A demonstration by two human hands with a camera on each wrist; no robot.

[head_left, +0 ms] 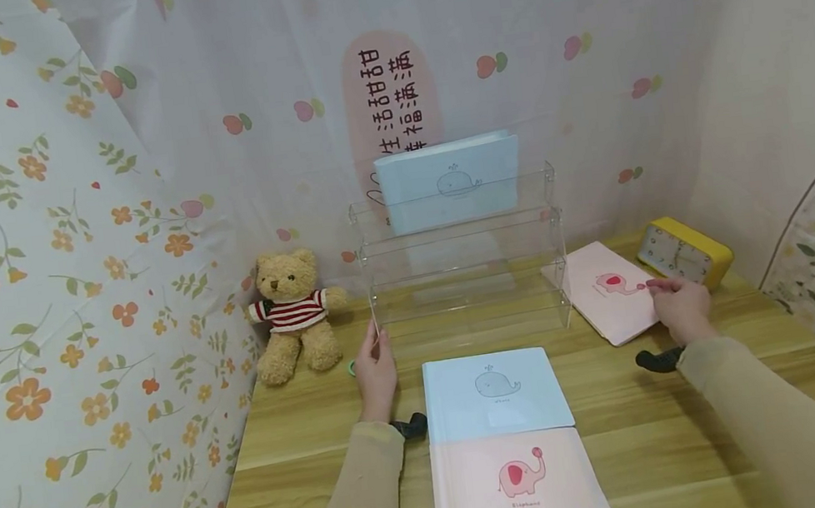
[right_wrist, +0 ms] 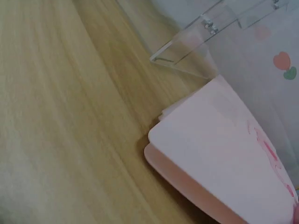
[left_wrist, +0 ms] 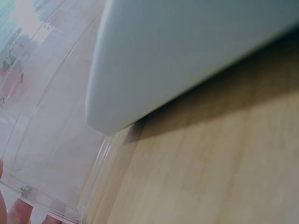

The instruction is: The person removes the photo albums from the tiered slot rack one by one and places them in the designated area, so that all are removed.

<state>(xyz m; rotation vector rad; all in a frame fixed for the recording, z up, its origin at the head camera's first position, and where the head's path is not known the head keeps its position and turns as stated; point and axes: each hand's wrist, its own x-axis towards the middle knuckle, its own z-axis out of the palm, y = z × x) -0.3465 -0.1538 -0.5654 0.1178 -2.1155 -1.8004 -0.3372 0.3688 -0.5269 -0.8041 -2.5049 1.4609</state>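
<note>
A clear acrylic tiered rack (head_left: 470, 314) stands mid-table, with a blue whale-print notebook (head_left: 417, 207) leaning upright on its top tier. My left hand (head_left: 376, 379) grips the rack's left side panel near the bottom; fingers show at the panel's lower corner in the left wrist view. To the right of the rack, a pink elephant-print notebook (head_left: 621, 309) is tilted, its far corner overlapping the rack's side. My right hand (head_left: 684, 310) pinches its right edge. In the right wrist view the pink notebook's covers (right_wrist: 215, 144) spread slightly apart at the near corner.
Another blue whale notebook (head_left: 462, 403) and a pink elephant notebook (head_left: 473, 498) lie in front of the rack. A teddy bear (head_left: 302, 341) sits at the left. The yellow clock (head_left: 717, 256) stands right behind my right hand. A floral curtain (head_left: 68, 326) borders the left side.
</note>
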